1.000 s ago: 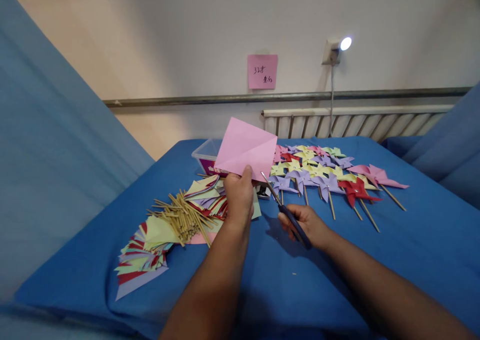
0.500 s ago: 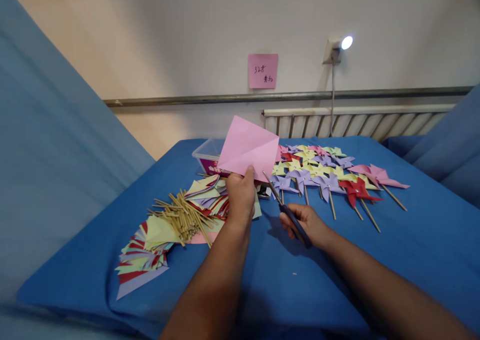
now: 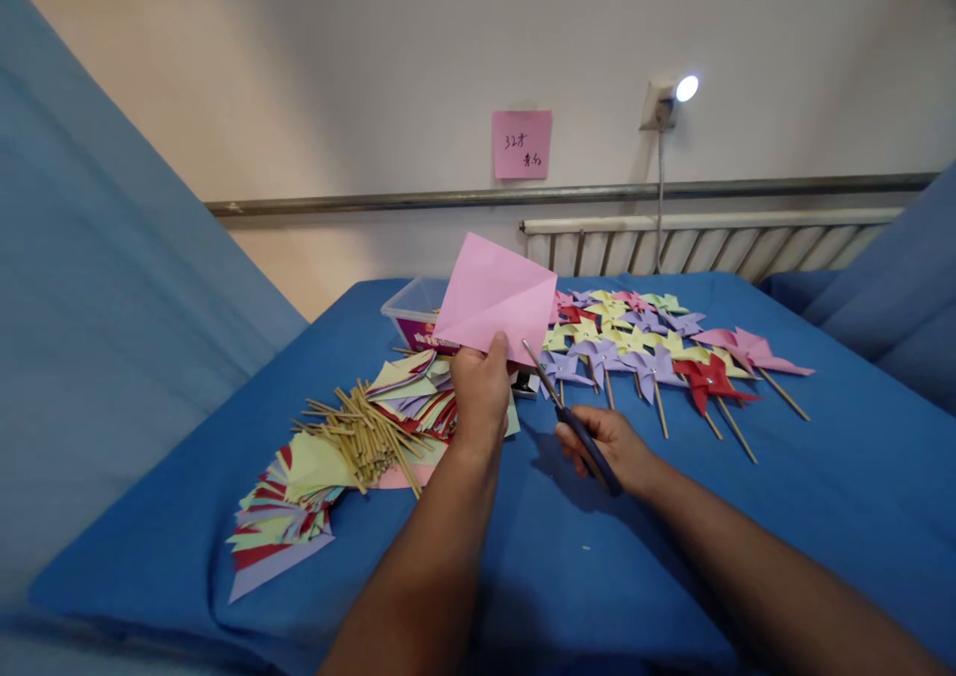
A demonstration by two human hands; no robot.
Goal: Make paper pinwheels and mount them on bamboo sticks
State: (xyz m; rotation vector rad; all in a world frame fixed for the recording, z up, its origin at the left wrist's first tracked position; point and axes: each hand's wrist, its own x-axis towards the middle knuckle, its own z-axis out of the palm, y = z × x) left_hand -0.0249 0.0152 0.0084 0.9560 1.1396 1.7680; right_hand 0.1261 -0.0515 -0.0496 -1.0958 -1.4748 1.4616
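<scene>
The left hand (image 3: pixel 479 394) is pinching an uncut pink paper square (image 3: pixel 497 300); the right hand (image 3: pixel 608 444) is gripping scissors (image 3: pixel 568 412), finished pinwheels (image 3: pixel 642 342) lying toward the table's far edge.

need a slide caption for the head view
Left hand holds up a pink paper square while the right hand brings scissors to its corner, finished pinwheels beyond.

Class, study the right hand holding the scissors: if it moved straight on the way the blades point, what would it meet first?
Probably the pink paper in the left hand; the scissors in the right hand aim at its lower edge, though depth is unclear.
</scene>
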